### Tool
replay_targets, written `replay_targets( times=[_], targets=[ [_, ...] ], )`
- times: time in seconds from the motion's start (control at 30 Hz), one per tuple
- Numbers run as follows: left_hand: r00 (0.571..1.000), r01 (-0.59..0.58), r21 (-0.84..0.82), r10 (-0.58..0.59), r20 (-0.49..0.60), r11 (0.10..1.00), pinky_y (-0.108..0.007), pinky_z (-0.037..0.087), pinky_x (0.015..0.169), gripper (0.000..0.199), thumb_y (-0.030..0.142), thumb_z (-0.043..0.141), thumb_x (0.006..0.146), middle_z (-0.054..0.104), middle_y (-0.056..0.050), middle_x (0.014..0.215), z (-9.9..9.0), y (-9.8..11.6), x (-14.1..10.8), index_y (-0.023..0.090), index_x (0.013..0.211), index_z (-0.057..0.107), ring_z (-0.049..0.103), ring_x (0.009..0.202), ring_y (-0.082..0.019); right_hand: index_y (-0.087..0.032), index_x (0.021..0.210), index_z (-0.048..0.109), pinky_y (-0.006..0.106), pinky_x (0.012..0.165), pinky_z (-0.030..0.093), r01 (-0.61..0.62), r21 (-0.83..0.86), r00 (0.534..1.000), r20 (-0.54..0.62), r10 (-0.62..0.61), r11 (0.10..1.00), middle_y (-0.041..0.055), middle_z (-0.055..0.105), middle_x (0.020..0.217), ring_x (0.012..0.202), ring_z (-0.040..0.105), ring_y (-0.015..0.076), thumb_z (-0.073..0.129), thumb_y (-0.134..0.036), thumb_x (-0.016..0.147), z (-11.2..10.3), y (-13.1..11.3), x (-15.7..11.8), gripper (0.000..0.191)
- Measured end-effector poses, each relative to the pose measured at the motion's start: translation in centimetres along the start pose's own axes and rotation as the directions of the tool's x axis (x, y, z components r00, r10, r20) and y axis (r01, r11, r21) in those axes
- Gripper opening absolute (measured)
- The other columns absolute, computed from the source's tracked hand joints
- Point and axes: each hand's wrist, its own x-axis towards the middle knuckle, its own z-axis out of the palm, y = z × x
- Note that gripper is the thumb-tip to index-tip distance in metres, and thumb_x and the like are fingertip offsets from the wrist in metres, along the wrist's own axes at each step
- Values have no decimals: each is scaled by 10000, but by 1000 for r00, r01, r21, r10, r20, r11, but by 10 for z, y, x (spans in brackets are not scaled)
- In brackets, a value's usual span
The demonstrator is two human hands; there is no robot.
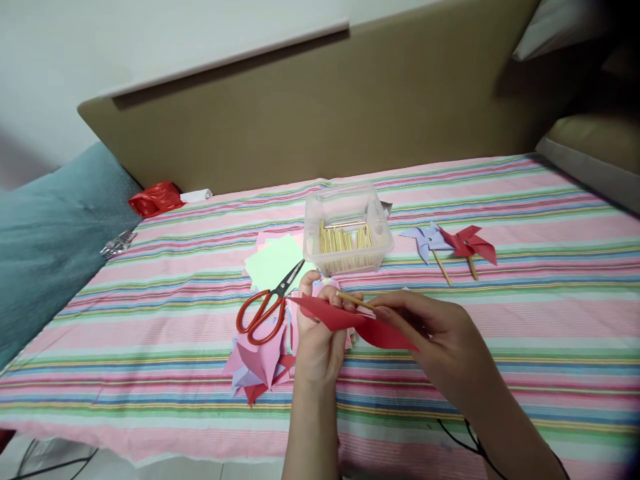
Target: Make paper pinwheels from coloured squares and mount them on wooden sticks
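Note:
My left hand [320, 340] grips a red paper piece [340, 316] from behind, its fingers curled around the back. Between the fingers of my right hand [435, 327] is a thin wooden stick [356, 301], lying along the upper side of the red paper. Left of my hands, scissors with red handles [270, 300] rest on pale green paper sheets [273, 261]. Nearer to me lie folded pink, lilac and red paper pieces [260, 360]. A clear plastic box [350, 263] with many short sticks [340, 239] stands just beyond my hands.
Two pinwheels, one lilac [429, 241] and one red [470, 243], lie on the striped cloth [550, 300] at right. A red plastic bag [156, 199] and a small white box [197, 195] sit at back left, by a blue cushion [60, 233].

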Motion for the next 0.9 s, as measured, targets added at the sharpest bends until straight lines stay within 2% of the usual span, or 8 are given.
replay_targets(
  times=[0.23, 0.37, 0.47, 0.63, 0.9],
  targets=[
    [999, -37, 106, 39, -21, 994, -333, 476, 935, 602, 152, 816, 622, 566, 99, 645, 0, 3, -1, 294, 1095, 471, 652, 809, -116, -206, 883, 683, 229, 574, 462, 48, -2, 998, 41, -48, 999, 15, 698, 792, 690, 624, 143, 498, -241, 889, -1, -4, 2, 188],
    [997, -77, 150, 79, -8, 986, -322, 491, 905, 567, 192, 840, 595, 564, 111, 611, 0, 5, -2, 281, 1032, 488, 647, 705, -97, -204, 885, 671, 240, 637, 475, 76, 22, 992, 96, -78, 997, 18, 686, 807, 756, 630, 153, 479, -204, 888, -1, -7, 4, 192],
    [995, -103, 139, 102, 11, 985, -286, 517, 837, 531, 223, 851, 585, 567, 120, 574, 3, 8, -2, 269, 972, 491, 626, 619, -75, -203, 890, 666, 235, 567, 430, 81, -6, 989, 125, -80, 997, 15, 669, 783, 674, 588, 132, 482, -225, 904, -1, -7, 3, 186],
    [995, -100, 122, 98, 24, 987, -259, 543, 741, 381, 308, 789, 683, 552, 124, 492, 8, 15, -4, 251, 896, 478, 631, 580, -83, -194, 865, 649, 245, 563, 426, 100, -24, 982, 161, -95, 995, 24, 657, 754, 666, 579, 138, 480, -288, 932, -2, -5, 2, 204],
    [992, -125, 163, 126, 5, 979, -300, 567, 746, 482, 397, 824, 604, 543, 133, 453, 5, 17, -4, 264, 891, 460, 626, 540, -102, -192, 801, 623, 256, 598, 457, 163, -20, 969, 191, -156, 986, 30, 646, 740, 682, 603, 152, 473, -259, 936, -3, -2, 2, 213]
  ],
)
